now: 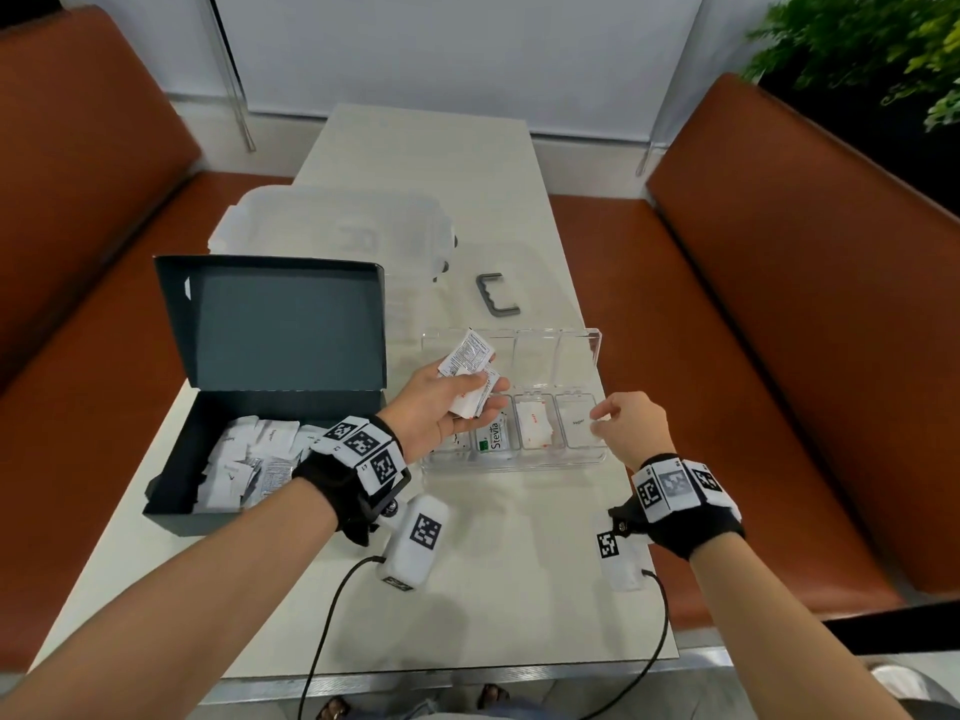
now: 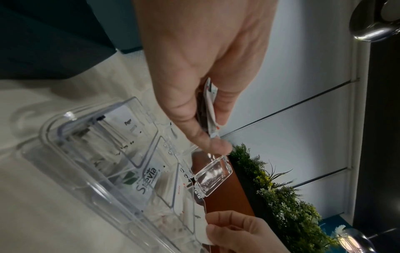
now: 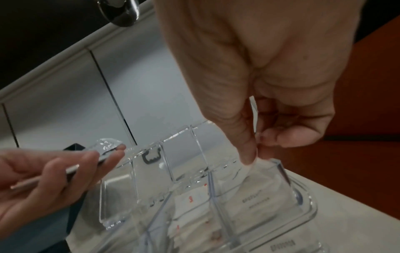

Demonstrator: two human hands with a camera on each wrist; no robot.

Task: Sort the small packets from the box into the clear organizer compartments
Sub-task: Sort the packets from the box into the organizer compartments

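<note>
A dark box (image 1: pixel 171 491) with its lid up sits at the left and holds several white packets (image 1: pixel 249 454). The clear organizer (image 1: pixel 519 462) lies at the centre with its lids raised. My left hand (image 1: pixel 483 394) hovers over the organizer's left end, gripping a small stack of packets (image 1: pixel 467 353) between thumb and fingers. My right hand (image 1: pixel 597 420) pinches the top edge of a white sugar packet (image 3: pixel 259 171) standing in the rightmost compartment. A Stevia packet (image 1: pixel 496 439) and a red-printed packet (image 1: pixel 535 426) lie in the compartments between.
A grey C-shaped handle (image 1: pixel 496 296) lies on the table behind the organizer. A translucent plastic tub (image 1: pixel 337 231) stands behind the box. Orange benches (image 1: pixel 779 304) flank the narrow table, and a plant (image 1: pixel 883 44) is at the far right.
</note>
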